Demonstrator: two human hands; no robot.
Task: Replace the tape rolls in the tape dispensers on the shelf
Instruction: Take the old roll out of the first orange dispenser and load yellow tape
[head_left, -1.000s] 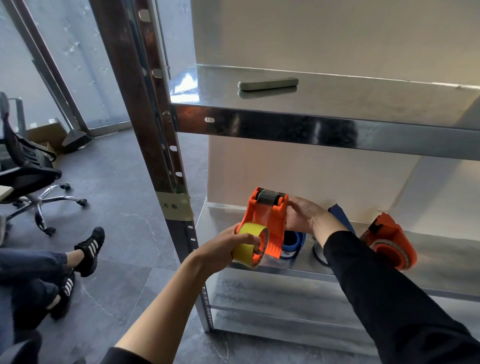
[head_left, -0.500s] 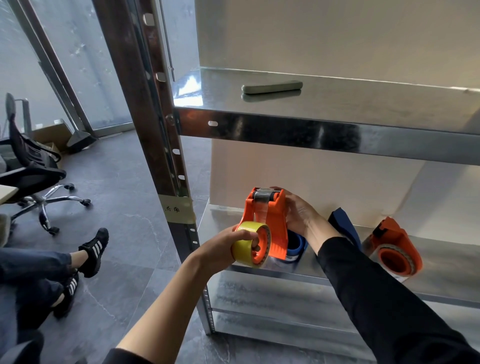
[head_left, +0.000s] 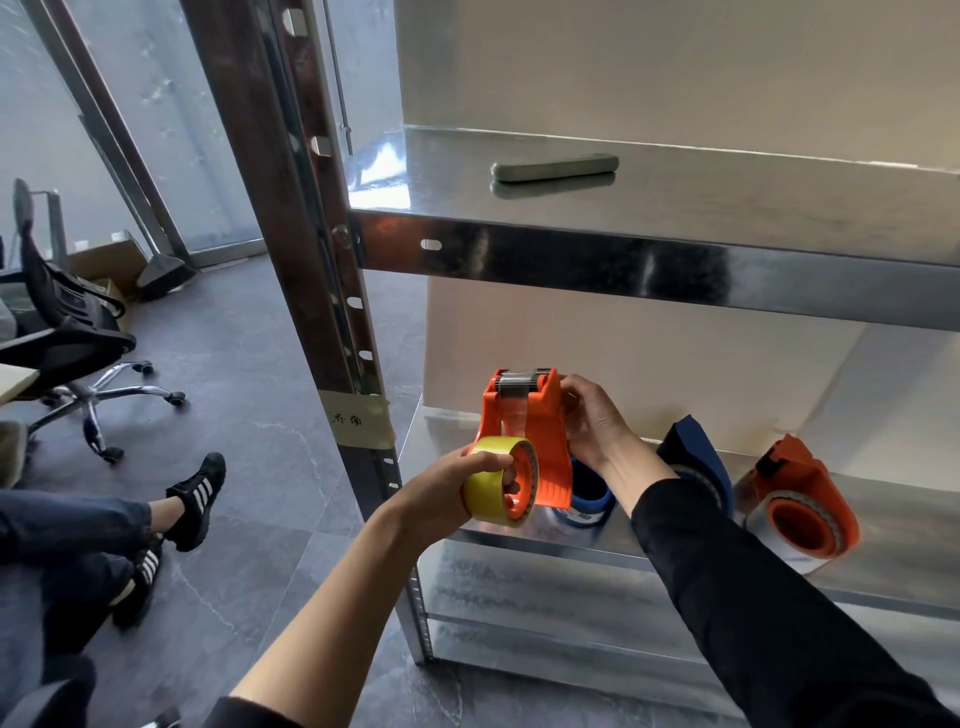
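At the lower shelf's (head_left: 898, 525) front edge: orange dispenser (head_left: 519, 431) held upright, just in front of a blue tape roll (head_left: 589, 501).
Right hand (head_left: 592, 426): fingers wrapped round the dispenser's back, steadying it.
Left hand (head_left: 441, 493): thumb over the yellow roll (head_left: 488, 478), fingertip hooked in its core. The roll sits at the dispenser's hub; can't tell if it's fully seated.
Tip: keep the roll square to the hub and push straight, I'd say.
Watch out: tilt it and it'll probably jam.

A strip of beige masking tape (head_left: 356, 420) stuck on the shelf upright (head_left: 291, 270) carries two handwritten Chinese characters in dark ink, which look like 齐角. The blue tape roll (head_left: 584, 506) on the lower shelf shows small white print, too tiny to read.
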